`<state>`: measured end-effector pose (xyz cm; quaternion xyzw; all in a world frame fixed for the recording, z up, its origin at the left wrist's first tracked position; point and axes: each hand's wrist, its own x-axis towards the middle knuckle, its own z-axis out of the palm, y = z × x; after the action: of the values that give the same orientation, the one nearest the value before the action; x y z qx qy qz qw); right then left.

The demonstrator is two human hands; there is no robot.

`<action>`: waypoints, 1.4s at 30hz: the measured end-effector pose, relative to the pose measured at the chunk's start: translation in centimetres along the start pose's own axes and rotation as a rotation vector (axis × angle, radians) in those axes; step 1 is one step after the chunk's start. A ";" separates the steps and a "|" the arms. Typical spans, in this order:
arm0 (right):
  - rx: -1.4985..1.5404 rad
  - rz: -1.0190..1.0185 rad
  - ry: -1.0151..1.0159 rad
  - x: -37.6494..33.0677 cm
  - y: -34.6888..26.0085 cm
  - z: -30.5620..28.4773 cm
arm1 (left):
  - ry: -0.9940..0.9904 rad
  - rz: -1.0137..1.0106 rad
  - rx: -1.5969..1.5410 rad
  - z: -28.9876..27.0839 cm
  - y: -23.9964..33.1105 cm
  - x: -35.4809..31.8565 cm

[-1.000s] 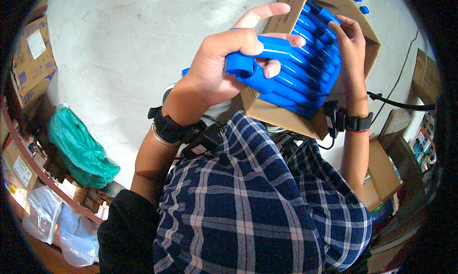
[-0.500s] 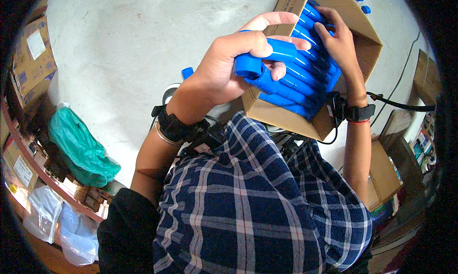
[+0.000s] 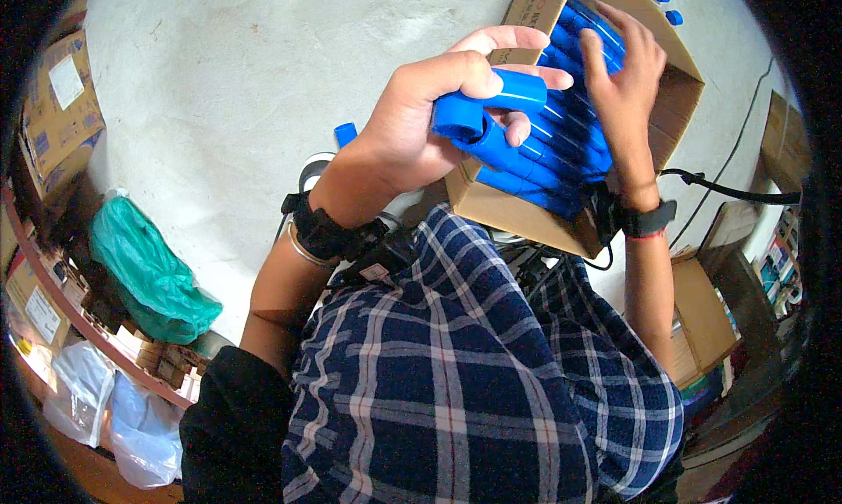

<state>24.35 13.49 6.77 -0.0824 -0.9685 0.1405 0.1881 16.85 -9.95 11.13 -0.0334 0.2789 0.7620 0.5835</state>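
Head view. The left hand (image 3: 421, 122) wraps its fingers and thumb around blue plastic tubes (image 3: 491, 118), held just above the near left edge of an open cardboard box (image 3: 500, 206). The right hand (image 3: 623, 74) lies inside the box, fingers spread flat on the packed tubes. A green bag (image 3: 149, 276) lies far left.

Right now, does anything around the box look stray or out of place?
Yes: one blue tube lies loose on the pale floor, apart from the cardboard box, left of the left hand. Two blue caps sit beyond the box.
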 end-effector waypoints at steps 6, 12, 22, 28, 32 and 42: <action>0.313 -0.280 -0.211 -0.2 -5.9 -4.2 | 0.022 -0.002 -0.119 -0.5 -0.2 -0.3; 0.290 -0.303 -0.441 0.8 -7.9 -5.0 | -0.013 0.000 -0.127 -0.8 -0.4 -0.3; 0.325 0.206 -0.268 -1.1 -0.9 -4.4 | 0.025 0.080 0.057 -0.4 0.4 0.1; -0.260 0.123 -0.313 -2.4 6.1 -1.5 | -0.038 0.083 -0.030 -0.9 0.0 0.2; -0.167 0.104 -0.312 -3.0 6.6 -0.3 | -0.063 0.074 -0.066 -1.1 0.0 0.3; -0.023 0.071 -0.374 -1.9 4.9 -0.4 | 0.000 0.116 0.033 -0.9 -0.1 0.5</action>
<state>26.74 17.83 5.04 -0.0913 -0.9846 0.1491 -0.0010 16.51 -9.88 10.14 -0.0076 0.2928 0.7898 0.5389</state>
